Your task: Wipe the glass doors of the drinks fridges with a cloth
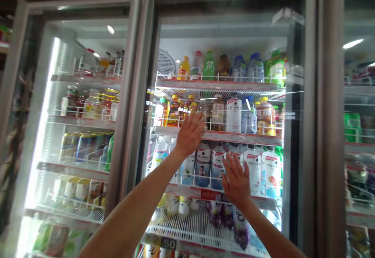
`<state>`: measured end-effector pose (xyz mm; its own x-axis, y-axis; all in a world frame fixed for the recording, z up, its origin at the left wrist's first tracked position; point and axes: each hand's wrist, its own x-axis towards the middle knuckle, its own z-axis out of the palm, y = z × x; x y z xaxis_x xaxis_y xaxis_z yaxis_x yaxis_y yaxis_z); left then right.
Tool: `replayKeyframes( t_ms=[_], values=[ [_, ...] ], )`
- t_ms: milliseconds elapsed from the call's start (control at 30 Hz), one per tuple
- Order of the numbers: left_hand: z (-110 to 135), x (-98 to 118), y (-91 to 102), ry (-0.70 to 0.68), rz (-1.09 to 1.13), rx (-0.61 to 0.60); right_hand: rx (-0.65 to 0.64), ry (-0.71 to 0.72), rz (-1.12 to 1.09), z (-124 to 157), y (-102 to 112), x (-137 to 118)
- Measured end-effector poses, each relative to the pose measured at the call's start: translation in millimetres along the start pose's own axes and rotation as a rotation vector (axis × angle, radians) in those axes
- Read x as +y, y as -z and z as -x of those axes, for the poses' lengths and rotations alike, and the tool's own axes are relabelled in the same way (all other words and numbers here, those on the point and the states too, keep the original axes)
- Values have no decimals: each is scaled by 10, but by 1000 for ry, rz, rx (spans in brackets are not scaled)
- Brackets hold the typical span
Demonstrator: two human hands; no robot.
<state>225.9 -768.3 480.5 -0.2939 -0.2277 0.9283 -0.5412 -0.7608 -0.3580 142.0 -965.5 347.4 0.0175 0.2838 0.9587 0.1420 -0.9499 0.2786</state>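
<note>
Glass door (225, 35): left hand (190, 133), right hand (236, 182) flat before it, fingers spread, empty.

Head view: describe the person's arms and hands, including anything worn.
The left hand and right hand are ungloved, with no watch, ring or band showing. The left forearm and right forearm are bare, no sleeve in frame.

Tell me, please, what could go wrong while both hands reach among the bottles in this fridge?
1. The left hand is at the tightly packed amber plastic bottles with yellow caps; a nudge might topple neighbours over the low wire rail.
2. The right hand is spread open by the white-labelled plastic bottles; brushing one could tip it forward.
3. The dark purple bottles below lean on the white wire shelf and might slide out.
</note>
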Motion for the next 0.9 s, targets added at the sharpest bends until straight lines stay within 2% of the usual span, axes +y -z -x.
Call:
replayKeyframes(
  t_ms=[67, 100, 133, 233, 300, 333, 400, 533, 600, 667, 800, 867, 900],
  values=[
    [-17, 47, -6, -105, 28, -80, 1, -4, -15, 8, -3, 9],
    [-31, -20, 16, -97, 26, -91, 4, -4, -19, 10, -5, 12],
    [-47, -137, 51, -52, 11, -79, 9, 0, -20, 12, -8, 13],
    [-106, -565, 160, 210, -58, 60, 21, 16, -15, 11, -18, 12],
    [-146, -687, 170, 324, -69, 133, 31, 9, -13, 9, -24, 12],
    [-165, -658, 146, 337, -64, 144, 36, 13, -10, 9, -26, 14],
    [-205, -442, 56, 264, -41, 116, 41, 38, 3, 11, -29, 24],
    [-312, 92, -129, -76, 10, -33, 35, 70, 28, 16, -30, 55],
    [-378, 120, -139, -153, 7, -73, 36, 81, 36, 19, -32, 66],
    [-450, -65, -88, -71, -21, -35, 34, 88, 50, 23, -37, 73],
    [-597, -668, 34, 238, -63, 116, 35, 101, 86, 24, -52, 69],
    [-663, -802, 35, 393, -76, 162, 37, 105, 93, 19, -57, 62],
    [-693, -787, 15, 435, -77, 167, 39, 100, 91, 17, -57, 59]
  ],
)
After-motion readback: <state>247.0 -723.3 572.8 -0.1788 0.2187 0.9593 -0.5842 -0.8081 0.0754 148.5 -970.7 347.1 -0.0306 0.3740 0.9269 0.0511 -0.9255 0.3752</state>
